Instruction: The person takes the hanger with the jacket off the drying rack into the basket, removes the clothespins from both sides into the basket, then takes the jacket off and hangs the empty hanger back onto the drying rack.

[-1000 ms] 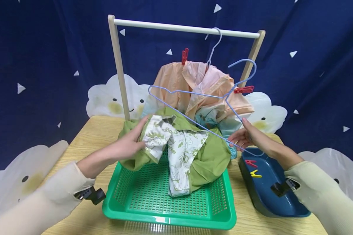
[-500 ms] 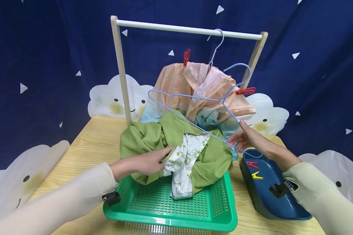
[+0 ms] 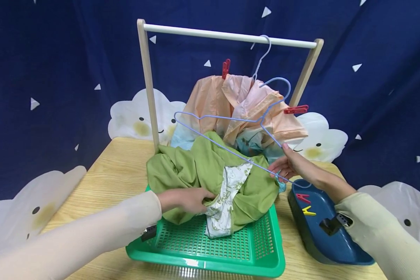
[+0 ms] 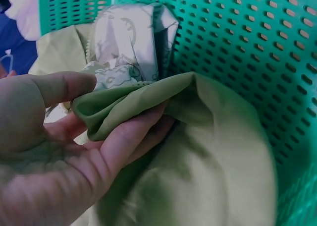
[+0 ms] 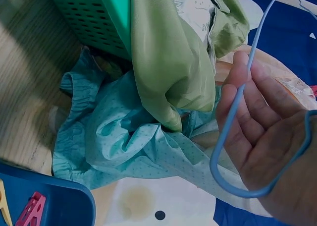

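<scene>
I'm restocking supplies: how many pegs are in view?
4: a red peg atop the peach garment, another red peg at its right edge, a pinkish-red peg and a yellow peg in the blue tray. Others may be hidden.

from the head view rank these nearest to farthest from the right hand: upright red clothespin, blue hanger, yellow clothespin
1. Blue hanger: held in the right hand.
2. Yellow clothespin: in the blue tray, lower in the view.
3. Upright red clothespin: on the peach garment, farther back and to the left.
</scene>
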A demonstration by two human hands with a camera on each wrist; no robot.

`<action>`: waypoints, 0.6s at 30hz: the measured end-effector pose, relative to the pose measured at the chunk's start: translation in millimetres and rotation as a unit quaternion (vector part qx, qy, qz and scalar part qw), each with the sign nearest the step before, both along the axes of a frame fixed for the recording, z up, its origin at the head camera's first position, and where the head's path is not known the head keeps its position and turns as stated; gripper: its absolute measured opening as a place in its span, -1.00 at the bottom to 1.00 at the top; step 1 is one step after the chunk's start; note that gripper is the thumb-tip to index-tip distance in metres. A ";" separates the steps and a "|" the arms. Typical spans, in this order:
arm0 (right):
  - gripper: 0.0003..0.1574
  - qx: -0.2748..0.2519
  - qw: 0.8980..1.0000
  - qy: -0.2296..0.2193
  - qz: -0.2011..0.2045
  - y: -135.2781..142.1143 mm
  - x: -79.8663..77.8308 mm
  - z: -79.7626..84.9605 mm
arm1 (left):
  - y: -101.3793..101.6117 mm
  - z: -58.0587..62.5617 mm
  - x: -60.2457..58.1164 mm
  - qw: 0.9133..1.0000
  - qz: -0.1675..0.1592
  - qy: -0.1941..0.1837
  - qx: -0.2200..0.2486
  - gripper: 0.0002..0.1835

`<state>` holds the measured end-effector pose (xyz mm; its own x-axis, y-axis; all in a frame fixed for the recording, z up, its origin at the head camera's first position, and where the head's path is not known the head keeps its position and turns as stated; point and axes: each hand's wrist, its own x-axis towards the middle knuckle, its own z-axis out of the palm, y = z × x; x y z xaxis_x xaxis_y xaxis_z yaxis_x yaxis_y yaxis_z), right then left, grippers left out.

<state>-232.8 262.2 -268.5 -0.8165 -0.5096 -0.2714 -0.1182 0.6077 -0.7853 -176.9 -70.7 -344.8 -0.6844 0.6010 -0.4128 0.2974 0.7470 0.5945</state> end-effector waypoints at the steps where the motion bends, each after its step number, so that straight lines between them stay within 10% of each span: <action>1: 0.30 0.002 1.000 0.000 -0.001 -0.5 0.1 0.2 | 2.3 -1.6 -0.7 1.000 0.000 -0.006 -0.007 -0.40; 18: 0.30 0.034 0.999 -0.003 -0.003 -8.8 0.5 7.8 | 26.7 -16.1 -9.2 0.992 -0.013 -0.031 -0.120 -0.34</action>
